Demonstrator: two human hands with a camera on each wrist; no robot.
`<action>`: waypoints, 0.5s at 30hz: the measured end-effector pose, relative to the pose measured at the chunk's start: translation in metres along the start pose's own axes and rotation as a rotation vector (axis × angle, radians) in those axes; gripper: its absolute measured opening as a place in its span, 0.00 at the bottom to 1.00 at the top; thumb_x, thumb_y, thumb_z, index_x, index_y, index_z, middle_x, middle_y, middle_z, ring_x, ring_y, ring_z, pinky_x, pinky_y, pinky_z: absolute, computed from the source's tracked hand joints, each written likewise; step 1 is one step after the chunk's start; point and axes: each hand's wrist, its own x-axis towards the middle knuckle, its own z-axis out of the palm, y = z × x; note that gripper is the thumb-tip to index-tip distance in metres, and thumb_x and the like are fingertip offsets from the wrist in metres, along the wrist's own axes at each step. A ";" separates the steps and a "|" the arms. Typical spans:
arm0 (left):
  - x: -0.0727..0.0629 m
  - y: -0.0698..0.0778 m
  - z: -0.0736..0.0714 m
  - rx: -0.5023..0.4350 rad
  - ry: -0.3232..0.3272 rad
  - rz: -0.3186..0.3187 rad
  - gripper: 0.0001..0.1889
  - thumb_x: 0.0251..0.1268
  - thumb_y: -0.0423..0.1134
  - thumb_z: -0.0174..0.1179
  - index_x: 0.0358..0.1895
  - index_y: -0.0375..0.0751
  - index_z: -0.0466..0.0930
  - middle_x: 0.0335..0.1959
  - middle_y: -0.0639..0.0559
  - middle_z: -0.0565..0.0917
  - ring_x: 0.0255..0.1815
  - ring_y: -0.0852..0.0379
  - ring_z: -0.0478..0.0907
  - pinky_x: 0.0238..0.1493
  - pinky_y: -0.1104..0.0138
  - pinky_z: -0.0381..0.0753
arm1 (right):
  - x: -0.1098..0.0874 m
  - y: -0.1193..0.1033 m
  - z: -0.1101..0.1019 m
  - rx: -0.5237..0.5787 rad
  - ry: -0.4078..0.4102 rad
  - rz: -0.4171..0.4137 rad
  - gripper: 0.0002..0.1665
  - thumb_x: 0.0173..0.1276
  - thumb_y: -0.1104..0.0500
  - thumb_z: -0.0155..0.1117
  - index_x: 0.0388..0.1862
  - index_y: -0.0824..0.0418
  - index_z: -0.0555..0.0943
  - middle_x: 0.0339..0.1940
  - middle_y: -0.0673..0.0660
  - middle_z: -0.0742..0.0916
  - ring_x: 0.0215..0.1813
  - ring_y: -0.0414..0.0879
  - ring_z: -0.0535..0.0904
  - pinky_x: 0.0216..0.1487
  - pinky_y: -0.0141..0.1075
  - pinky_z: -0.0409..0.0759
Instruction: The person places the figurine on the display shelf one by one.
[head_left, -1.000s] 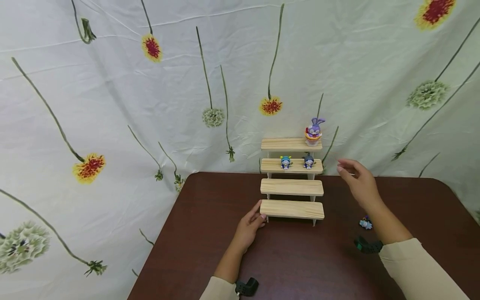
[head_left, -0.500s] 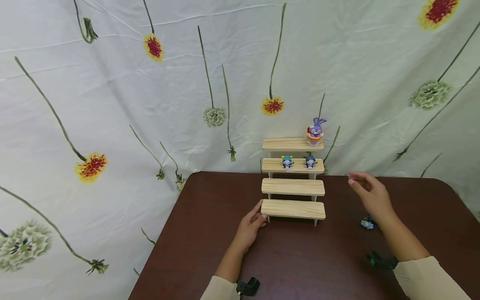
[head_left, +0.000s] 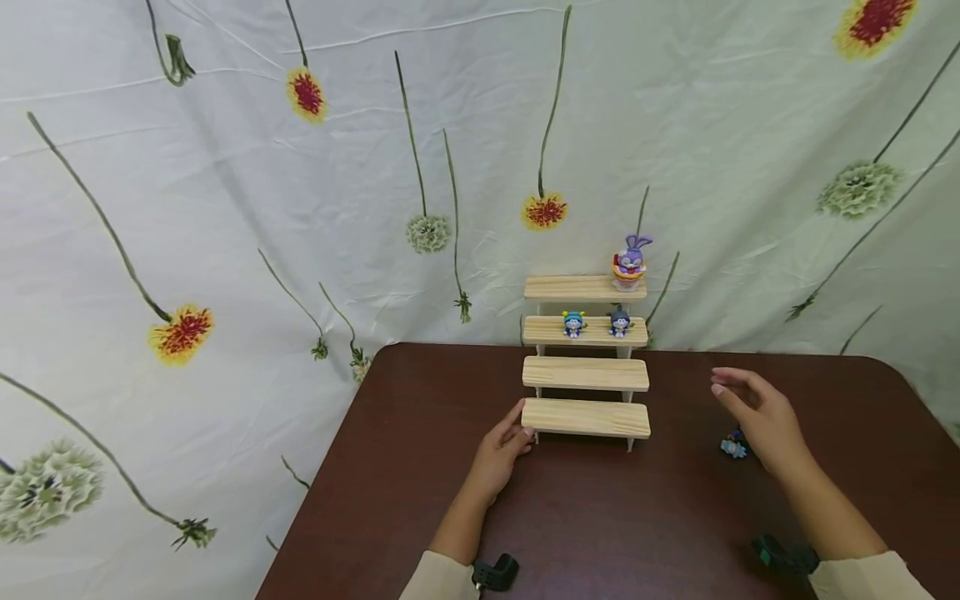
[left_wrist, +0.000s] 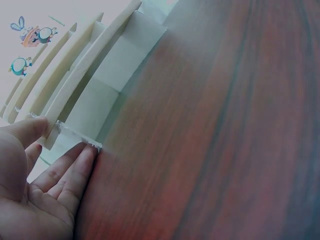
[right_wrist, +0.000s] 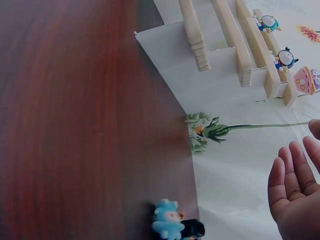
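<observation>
A four-step wooden display stand (head_left: pixel 585 417) stands at the table's back. My left hand (head_left: pixel 493 462) grips the left end of its lowest step; in the left wrist view the thumb (left_wrist: pixel 32 131) is against the plank's end and the fingers reach the white side panel. A purple rabbit figurine (head_left: pixel 630 262) sits at the top step's right end. Two small figurines, one in a teal hat (head_left: pixel 573 324) and one in a grey hat (head_left: pixel 619 322), stand one step below. My right hand (head_left: pixel 768 425) holds nothing, fingers loosely bent, above the table near a light-blue figurine (head_left: pixel 733 447).
Beside the light-blue figurine lies a dark one (right_wrist: pixel 192 228), partly hidden in the head view. The dark brown table (head_left: pixel 390 467) ends at a white flower-print cloth (head_left: pixel 337 208) hanging behind the stand.
My right hand has moved away from the stand, to the right and toward me, close to the loose figurines. The left hand keeps its place on the lowest step.
</observation>
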 end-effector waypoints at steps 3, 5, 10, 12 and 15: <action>0.000 0.000 -0.001 0.002 -0.002 0.000 0.31 0.76 0.43 0.58 0.79 0.52 0.61 0.54 0.34 0.83 0.58 0.46 0.81 0.62 0.59 0.84 | -0.004 0.002 0.000 0.002 0.001 0.010 0.29 0.78 0.44 0.57 0.69 0.58 0.74 0.51 0.25 0.80 0.51 0.17 0.74 0.45 0.14 0.74; 0.000 0.000 -0.001 0.009 -0.003 -0.004 0.31 0.76 0.44 0.58 0.79 0.53 0.61 0.55 0.35 0.83 0.58 0.46 0.81 0.63 0.59 0.83 | -0.008 0.005 -0.001 0.001 -0.003 0.023 0.28 0.78 0.44 0.57 0.70 0.57 0.74 0.50 0.24 0.80 0.50 0.17 0.74 0.44 0.15 0.74; 0.001 -0.001 -0.001 0.013 0.002 0.004 0.31 0.76 0.44 0.58 0.79 0.52 0.61 0.54 0.35 0.83 0.58 0.47 0.81 0.62 0.59 0.84 | -0.018 0.012 -0.001 -0.007 -0.009 0.042 0.28 0.78 0.44 0.57 0.69 0.57 0.74 0.51 0.25 0.81 0.49 0.17 0.74 0.43 0.15 0.75; 0.001 -0.001 -0.001 0.006 0.002 0.007 0.31 0.76 0.43 0.58 0.79 0.52 0.61 0.54 0.35 0.83 0.57 0.47 0.81 0.62 0.59 0.84 | -0.022 0.015 -0.001 -0.005 -0.005 0.036 0.28 0.78 0.45 0.57 0.69 0.59 0.74 0.51 0.26 0.81 0.48 0.17 0.75 0.43 0.15 0.75; 0.001 -0.001 -0.001 0.004 0.001 0.009 0.31 0.76 0.43 0.58 0.79 0.51 0.61 0.53 0.35 0.83 0.57 0.47 0.81 0.61 0.60 0.84 | -0.027 0.019 -0.001 0.010 0.002 0.026 0.27 0.79 0.47 0.58 0.67 0.62 0.75 0.50 0.24 0.81 0.48 0.17 0.75 0.44 0.14 0.75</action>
